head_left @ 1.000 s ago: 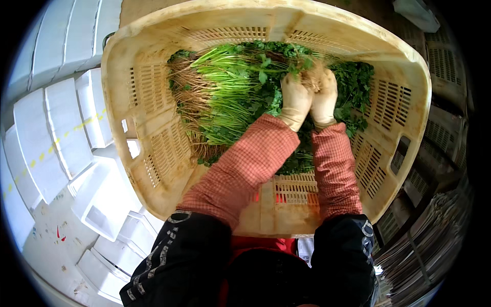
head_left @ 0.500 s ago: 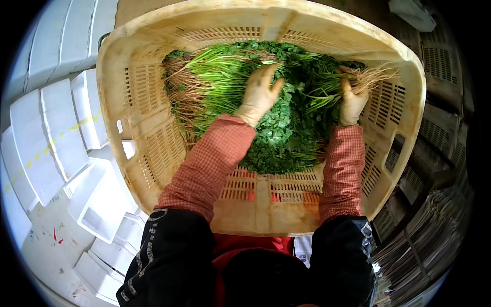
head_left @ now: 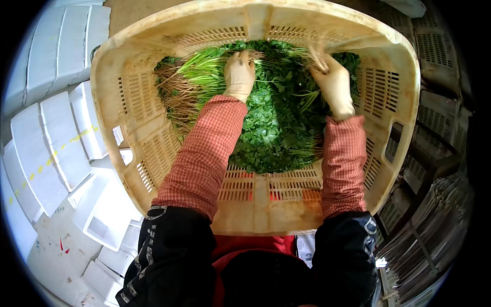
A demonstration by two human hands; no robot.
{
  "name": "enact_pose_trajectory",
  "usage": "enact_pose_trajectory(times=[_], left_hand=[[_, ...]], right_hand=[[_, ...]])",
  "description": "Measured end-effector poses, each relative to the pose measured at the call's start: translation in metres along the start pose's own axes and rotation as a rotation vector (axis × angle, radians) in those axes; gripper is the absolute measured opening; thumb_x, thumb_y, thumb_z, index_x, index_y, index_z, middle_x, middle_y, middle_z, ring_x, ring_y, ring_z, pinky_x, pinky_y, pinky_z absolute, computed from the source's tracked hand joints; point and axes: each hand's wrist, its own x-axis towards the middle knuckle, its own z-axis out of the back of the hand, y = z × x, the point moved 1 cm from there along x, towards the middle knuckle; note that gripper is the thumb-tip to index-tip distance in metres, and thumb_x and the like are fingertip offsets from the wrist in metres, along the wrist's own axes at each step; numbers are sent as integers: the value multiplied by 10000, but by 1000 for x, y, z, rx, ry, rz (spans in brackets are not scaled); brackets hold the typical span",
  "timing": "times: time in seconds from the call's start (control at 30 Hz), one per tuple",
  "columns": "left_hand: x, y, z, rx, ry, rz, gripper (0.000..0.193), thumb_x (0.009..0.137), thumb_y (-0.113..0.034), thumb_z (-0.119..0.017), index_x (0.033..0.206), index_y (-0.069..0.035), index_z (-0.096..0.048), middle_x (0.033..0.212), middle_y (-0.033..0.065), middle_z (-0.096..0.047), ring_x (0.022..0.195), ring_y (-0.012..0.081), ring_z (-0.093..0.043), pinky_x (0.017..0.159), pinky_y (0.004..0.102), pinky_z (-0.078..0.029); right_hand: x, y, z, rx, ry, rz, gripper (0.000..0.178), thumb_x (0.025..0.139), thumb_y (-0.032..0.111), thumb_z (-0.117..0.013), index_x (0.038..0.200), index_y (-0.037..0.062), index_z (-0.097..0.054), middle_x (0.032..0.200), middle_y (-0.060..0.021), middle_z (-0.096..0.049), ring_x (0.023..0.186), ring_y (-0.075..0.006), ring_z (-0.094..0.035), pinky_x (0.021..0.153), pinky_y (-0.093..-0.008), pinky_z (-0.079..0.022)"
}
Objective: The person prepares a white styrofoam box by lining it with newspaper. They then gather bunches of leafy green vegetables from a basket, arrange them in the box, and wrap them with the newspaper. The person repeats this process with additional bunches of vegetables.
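Note:
A large yellowed plastic crate (head_left: 240, 222) holds a layer of leafy greens (head_left: 268, 130) with long stems and brown roots, resembling coriander or celery. In its far part, my gloved left hand (head_left: 239, 75) is closed on greens, with brown roots showing beside its fingertips. My gloved right hand (head_left: 332, 86) grips a bunch by its pale roots (head_left: 318, 57), which are blurred by motion. Stems and leaves hang below that grip over the right part of the pile. At the left side, bright stems (head_left: 202, 66) lie with their roots (head_left: 176, 100) toward the crate wall.
White foam boxes (head_left: 53, 143) stand along the left, and an open white box (head_left: 107, 207) sits nearer. Slotted crates (head_left: 434, 59) are stacked on the right. Below them lies a strapped bundle of flat sheets (head_left: 429, 240). The crate has a handle slot (head_left: 394, 141) at its right.
My right hand has moved left and a little farther away with the rooted bunch. My left hand has shifted left and away, its fingers closing at the roots.

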Motion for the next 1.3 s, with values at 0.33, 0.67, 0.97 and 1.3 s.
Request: enact_pose_trajectory(times=[0.33, 0.67, 0.97, 1.3], left_hand=[[17, -5, -16, 369, 254, -258, 234, 947, -210, -445, 899, -84, -636, 828, 93, -649, 760, 253, -637, 644, 378, -499], [-29, -13, 27, 247, -63, -578, 89, 858, -128, -572, 782, -115, -525, 676, 28, -474, 553, 146, -507, 476, 288, -421], [-66, -39, 42, -247, 13, -371, 118, 838, -141, -605, 931, -80, -643, 805, 90, -650, 652, 230, -608, 610, 362, -509], [24, 22, 6, 317, 148, -198, 135, 812, -150, -622, 891, -54, -675, 845, 97, -648, 785, 269, -624, 685, 392, -519]], right_hand=[[19, 24, -90, -341, 430, 123, 258, 804, 226, -612, 979, 43, -654, 878, -220, -660, 813, -390, -629, 742, -442, -510], [-19, -8, -35, -311, -51, 195, 496, 681, 78, -739, 1163, 73, -626, 1008, -135, -652, 884, -293, -622, 789, -383, -513], [-9, -2, -70, -398, 307, 472, 488, 642, 117, -755, 1118, 107, -650, 1225, -94, -598, 1259, -282, -457, 1027, -486, -343], [0, -31, -52, 18, 14, 349, 246, 718, 120, -750, 959, 92, -711, 898, -82, -696, 841, -265, -619, 839, -386, -457]])
